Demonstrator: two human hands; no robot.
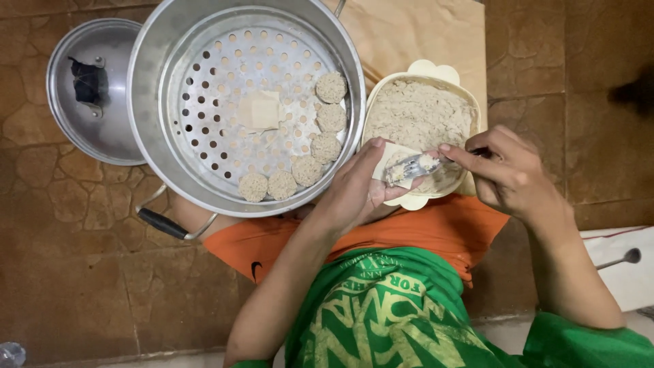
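Left hand: the left hand (357,187) reaches forward from the lap, forearm slanting up from the green shirt, palm turned up and cupped beside the steamer.
Left fingers: curled loosely under a pale square dumpling wrapper (394,162) that lies across the palm; they cradle it and are not pressed flat.
Right hand: the right hand (507,170) comes in from the right, wrist bent, knuckles up, over the edge of the bowl.
Right fingers: pinched together on the handle of a small metal spoon (412,165), index finger stretched along it.
Spoon: its bowl rests on the wrapper in the left palm, carrying a lump of pale minced filling.
Filling bowl: a cream plastic bowl of beige minced filling (422,112) sits just beyond both hands, touching the steamer's rim on its left.
Steamer: a large round aluminium steamer pot with a perforated tray (225,75) stands left of the hands on the brown stone floor (75,272).
Dumplings: a curved row of round finished dumplings (320,146) lines the tray's right and lower edge; a stack of square wrappers (259,110) lies at its middle.
Lid: a round metal lid (88,88) lies upturned on the floor, left of the pot.
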